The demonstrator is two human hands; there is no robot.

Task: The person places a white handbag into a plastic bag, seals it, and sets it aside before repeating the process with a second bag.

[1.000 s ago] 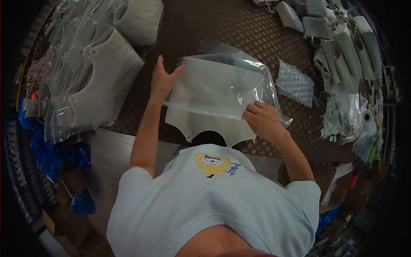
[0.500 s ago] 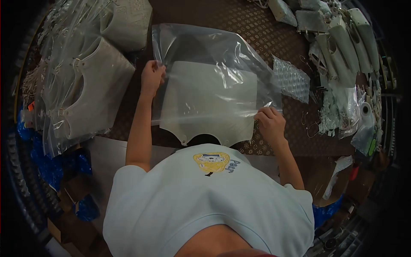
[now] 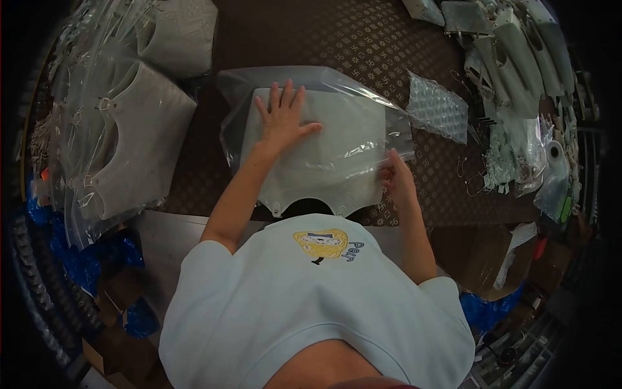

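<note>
Head view, pale bag: flat on patterned table, partly inside clear sleeve.
Handling: probably light, semi-stiff; slippery film; take by side edges.
Left hand: open, fingers spread, flat on sleeve.
Right hand: half-curled at sleeve edge; cannot tell whether it grips.
Writing: "Pear" on shirt.

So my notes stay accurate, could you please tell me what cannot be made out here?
In the head view:
- Right hand: shadow hides whether its fingertips pinch the clear plastic sleeve.
- Cream, scallop-edged, leather-like panel: the left hand covers part.
- Cream leather-like bag, upper left: cut off by the top edge.
</note>
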